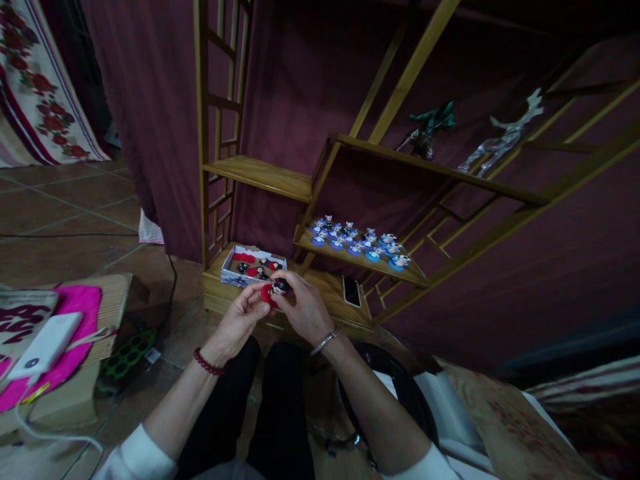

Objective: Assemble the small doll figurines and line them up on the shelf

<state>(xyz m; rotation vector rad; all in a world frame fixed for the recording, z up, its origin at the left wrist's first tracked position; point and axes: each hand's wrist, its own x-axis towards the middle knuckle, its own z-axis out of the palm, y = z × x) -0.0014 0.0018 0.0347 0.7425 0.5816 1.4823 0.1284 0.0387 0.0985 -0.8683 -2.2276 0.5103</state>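
Between my two hands is a small figurine (279, 287) with a black-haired head and a red round base (267, 295). My left hand (245, 313) pinches the red base, while my right hand (303, 303) grips the figurine by its head and upper part. Just beyond my hands stands an open cardboard box (235, 275) on the bottom shelf, holding several similar dark-haired figurines and red round bases. On the shelf to the right, several small figurines (355, 248) with blue and purple bases stand in rows.
A phone (351, 291) lies on the bottom shelf (327, 288). Higher up stand a clear deer ornament (500, 143) and a green ornament (433, 127). At left, a white power bank (46, 345) with a cable rests on a pink cloth (90, 307). A dark round stool (410, 400) is at lower right.
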